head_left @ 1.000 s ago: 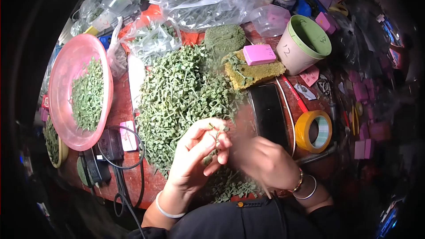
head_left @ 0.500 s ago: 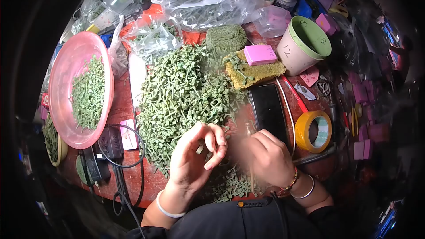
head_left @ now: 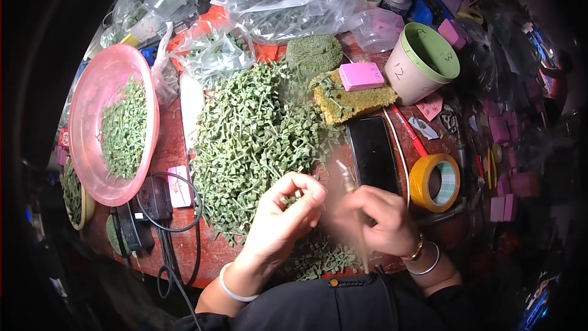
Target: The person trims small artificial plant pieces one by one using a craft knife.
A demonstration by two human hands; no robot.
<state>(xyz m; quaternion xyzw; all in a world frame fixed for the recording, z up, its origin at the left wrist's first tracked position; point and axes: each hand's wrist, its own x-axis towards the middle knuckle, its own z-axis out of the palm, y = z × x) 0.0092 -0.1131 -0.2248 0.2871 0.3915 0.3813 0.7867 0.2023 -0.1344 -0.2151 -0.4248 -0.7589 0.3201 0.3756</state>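
My left hand (head_left: 285, 214) is closed, thumb and fingertips pressed together over the near edge of a heap of small green pieces (head_left: 245, 129). One greenish piece shows inside its curled fingers; what the fingertips pinch is hidden. Just to the right, my right hand (head_left: 383, 217) is curled around a slim stick-like tool (head_left: 347, 179) with a thin pale metal tip pointing up and away. The tool is partly blurred, so its kind is unclear. Between my wrists lies a smaller scatter of green pieces (head_left: 327, 259).
At left, a pink bowl (head_left: 79, 129) holds more green pieces. A black phone (head_left: 370, 150), yellow tape roll (head_left: 418, 187), red pen (head_left: 411, 135) and green-rimmed cup (head_left: 407, 73) stand right. Behind are a yellow sponge (head_left: 361, 104) with a pink block (head_left: 361, 76) and plastic bags (head_left: 294, 3). Cables (head_left: 165, 251) run left.
My left hand has shifted slightly right, its fingers closing from a looser curl. My right hand has turned and moved slightly right and down, and the tool's tip now shows.
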